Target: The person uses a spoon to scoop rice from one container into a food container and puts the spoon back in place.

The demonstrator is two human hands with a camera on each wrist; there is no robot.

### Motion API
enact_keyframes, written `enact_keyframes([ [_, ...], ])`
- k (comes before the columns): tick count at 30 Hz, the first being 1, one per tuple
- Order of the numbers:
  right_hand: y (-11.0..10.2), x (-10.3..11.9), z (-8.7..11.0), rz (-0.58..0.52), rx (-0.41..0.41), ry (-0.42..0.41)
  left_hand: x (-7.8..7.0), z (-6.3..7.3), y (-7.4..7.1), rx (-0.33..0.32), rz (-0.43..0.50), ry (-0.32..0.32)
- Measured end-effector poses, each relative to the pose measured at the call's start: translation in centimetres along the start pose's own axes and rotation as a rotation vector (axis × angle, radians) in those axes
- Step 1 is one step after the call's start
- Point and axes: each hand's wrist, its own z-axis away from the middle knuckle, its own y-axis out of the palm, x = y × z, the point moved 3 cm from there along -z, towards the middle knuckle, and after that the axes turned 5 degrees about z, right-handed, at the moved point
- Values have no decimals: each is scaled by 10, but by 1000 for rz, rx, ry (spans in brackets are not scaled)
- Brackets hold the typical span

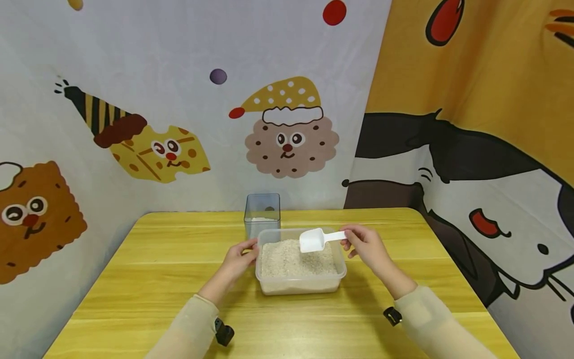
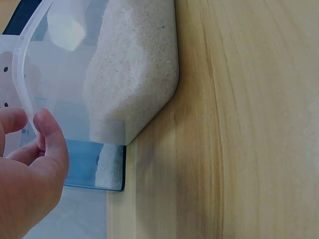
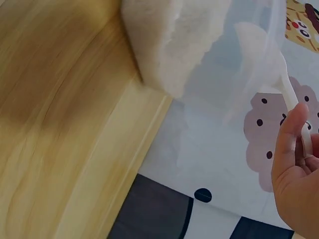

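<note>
A clear plastic tub [image 1: 343, 273], part filled with pale rice-like grains [image 1: 291, 262], stands on the table in the head view. My left hand [image 1: 235, 260] is at the tub's left end, thumb and fingertips pinching the rim, as the left wrist view shows [image 2: 35, 174]. On the other side my right hand [image 1: 366, 248] pinches the handle of a white scoop [image 1: 313, 240] between thumb and fingers. The scoop's bowl hangs over the grains, pointing left. Through the tub's cloudy wall, the scoop [image 3: 264, 55] shows in the right wrist view.
Behind the tub's left corner stands a taller bluish see-through bin [image 1: 262, 205] with some white grains low inside. The wooden table [image 1: 179, 259] meets a cartoon-printed cloth [image 1: 188, 75] at its back edge and on the sides.
</note>
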Motion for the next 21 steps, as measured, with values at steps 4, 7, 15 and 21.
enact_keyframes([
  [4, 0, 2, 4, 128, -10, -97, 1, -1, 0, 1, 0, 1],
  [7, 0, 5, 7, 248, -19, -174, 1, 0, 0, 7, 1, 2],
  [15, 2, 13, 14, 637, -82, -464, 1, 0, -1, 11, -3, -2],
  [21, 6, 14, 19, 801, -77, -673, 1, 0, -1, 7, -5, 1],
])
